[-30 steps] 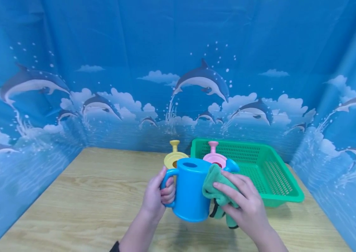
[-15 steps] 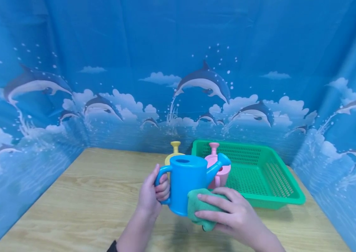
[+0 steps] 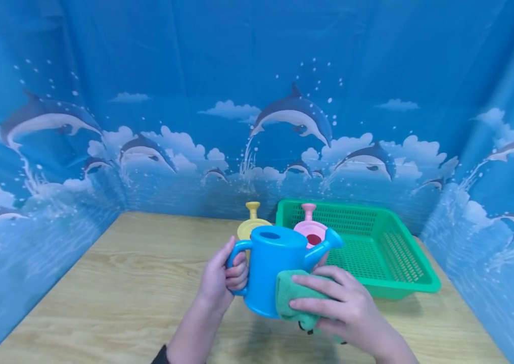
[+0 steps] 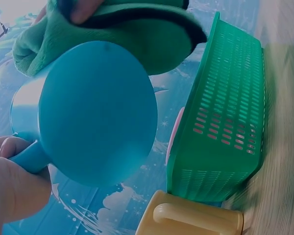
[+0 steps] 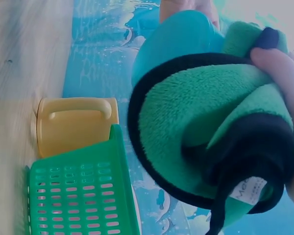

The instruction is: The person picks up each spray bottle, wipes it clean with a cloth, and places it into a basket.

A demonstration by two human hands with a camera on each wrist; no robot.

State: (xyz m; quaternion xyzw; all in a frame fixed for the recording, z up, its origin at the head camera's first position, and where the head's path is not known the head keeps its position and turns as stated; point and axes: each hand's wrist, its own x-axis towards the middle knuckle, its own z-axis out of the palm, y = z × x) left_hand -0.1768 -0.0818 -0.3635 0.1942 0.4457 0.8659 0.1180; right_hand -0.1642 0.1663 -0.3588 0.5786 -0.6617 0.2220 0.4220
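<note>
A blue toy watering can point(image 3: 268, 273) is held up above the table, its spout pointing right. My left hand point(image 3: 220, 278) grips it by the handle, fingers curled round. In my right hand point(image 3: 349, 308) is a folded green cloth point(image 3: 295, 298) with dark edging, pressed against the lower right side of the can. The left wrist view shows the can's round base point(image 4: 98, 112) from below. A white label point(image 5: 249, 190) hangs from the cloth in the right wrist view.
Behind the can, a yellow watering can point(image 3: 248, 228) stands on the wooden table point(image 3: 147, 283). A pink watering can point(image 3: 307, 227) is in the green perforated basket point(image 3: 402, 253) at the right. A dolphin-print curtain point(image 3: 193, 101) encloses the table's back and sides.
The cloth has moved from the can's upper right, by the spout, down to its lower side. The blue can has shifted slightly left, then back a little right, still in my left hand.
</note>
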